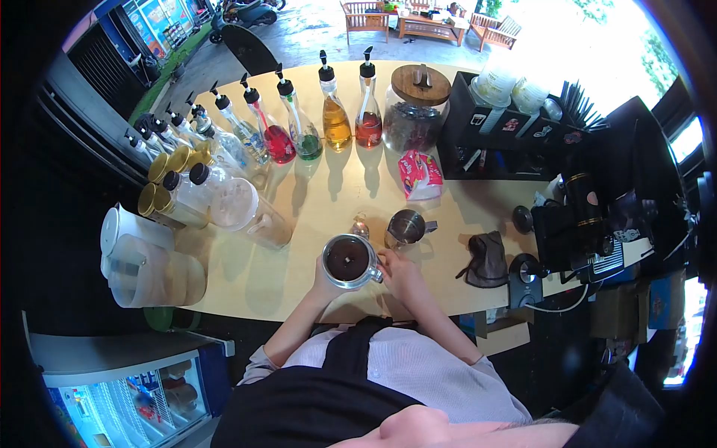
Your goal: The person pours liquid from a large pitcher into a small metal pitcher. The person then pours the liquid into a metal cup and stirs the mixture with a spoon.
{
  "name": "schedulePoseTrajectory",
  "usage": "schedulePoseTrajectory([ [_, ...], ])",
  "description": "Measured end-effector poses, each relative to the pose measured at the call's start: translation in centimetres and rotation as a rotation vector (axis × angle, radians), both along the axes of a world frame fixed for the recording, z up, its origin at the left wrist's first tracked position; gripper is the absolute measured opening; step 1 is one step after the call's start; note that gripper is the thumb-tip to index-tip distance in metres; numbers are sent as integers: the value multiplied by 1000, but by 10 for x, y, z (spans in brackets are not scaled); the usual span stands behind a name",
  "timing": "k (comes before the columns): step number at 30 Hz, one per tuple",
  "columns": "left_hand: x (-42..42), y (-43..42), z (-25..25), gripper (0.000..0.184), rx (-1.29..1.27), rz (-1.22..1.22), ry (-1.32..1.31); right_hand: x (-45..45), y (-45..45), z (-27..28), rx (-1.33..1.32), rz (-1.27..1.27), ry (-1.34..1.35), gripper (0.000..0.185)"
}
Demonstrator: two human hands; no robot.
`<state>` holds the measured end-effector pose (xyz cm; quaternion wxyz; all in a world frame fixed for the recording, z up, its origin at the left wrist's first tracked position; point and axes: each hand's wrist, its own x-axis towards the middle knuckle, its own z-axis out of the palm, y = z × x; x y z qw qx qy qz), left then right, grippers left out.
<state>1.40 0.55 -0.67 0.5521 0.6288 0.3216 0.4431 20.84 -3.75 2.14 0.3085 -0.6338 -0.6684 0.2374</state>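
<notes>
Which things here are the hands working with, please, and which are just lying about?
In use: glass mug of dark liquid, held by left hand and right hand; perhaps small jug, just beyond.
Lying about: pink packet, dark pouch, pump bottles, wooden-lidded jar.

Left grip (324, 280) partly hidden by glass mug (349, 263), its fingertips out of sight. Small print on pink packet (420, 176) is too small to read. Fridge contents (146, 402) are blurred. Scooter (250, 15) is cut off by top edge.
</notes>
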Motion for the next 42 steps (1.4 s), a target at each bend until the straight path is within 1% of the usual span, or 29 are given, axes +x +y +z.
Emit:
schedulePoseTrajectory([
  [1,1,0,0,64,21,8,-41,0,-1,-3,2,-1,-2,17],
  [2,1,1,1,64,23,8,-43,0,-3,-5,-22,-2,-64,18],
  [3,1,2,1,64,68,21,18,0,-4,-6,-46,-1,-127,20],
  [4,0,3,0,64,112,33,79,-1,-3,-8,-44,-1,-129,20],
  [6,-3,5,-10,64,98,24,81,-3,-3,-10,-64,-23,-136,19],
  [8,-1,5,-9,65,83,11,83,-3,-3,-8,-72,-14,-166,18],
  [10,-1,3,-7,65,137,22,122,-3,-3,-9,-81,-3,-195,17],
  [12,0,3,-5,66,104,24,95,-2,-5,-13,-59,-41,-161,11],
  [15,-1,2,-1,67,45,25,67,0,-6,16,-28,-51,-184,16],
  [16,0,1,4,68,20,18,66,1,-5,19,-33,-43,-184,16],
  [18,1,0,12,68,10,14,54,3,-5,22,228,-97,34,11],
  [19,2,0,15,69,9,3,40,3,-5,30,223,-94,35,11],
  [21,3,1,11,68,-26,-11,-2,4,-5,53,201,-141,185,12],
  [22,3,2,10,67,-58,-27,-45,6,-4,58,147,-153,274,10],
  [23,3,2,11,67,-58,-26,-44,6,-4,65,148,-152,275,10],
  [25,3,2,13,65,-25,-22,0,8,-1,79,188,-246,542,9],
  [26,3,2,14,65,-26,-21,0,11,-1,82,251,-257,503,12],
  [27,4,1,16,64,-14,-12,-14,13,-1,86,249,-257,503,12],
  [29,4,1,16,63,-7,-3,-28,17,-1,93,518,-304,645,12],
  [30,4,2,15,62,8,1,-18,21,-2,93,639,-248,644,15],
  [31,4,2,15,61,24,5,-8,21,-2,94,636,-251,644,15],
  [33,4,3,16,62,21,15,-4,21,-5,95,877,-140,669,15],
  [35,4,3,13,63,20,27,1,16,-8,98,855,-92,699,15],
  [37,5,6,7,68,-3,-11,-56,6,-6,102,676,-22,711,18],
  [38,5,6,7,68,-2,-11,-55,7,-4,97,597,47,726,16],
  [39,4,5,6,71,-46,2,-37,6,-2,95,596,46,727,16],
  [40,4,4,7,74,-92,14,-18,4,0,93,573,63,670,15],
  [41,4,2,8,74,-95,15,-16,2,2,91,551,79,614,14],
  [42,4,2,9,75,-128,4,-27,0,4,88,547,74,614,13],
])
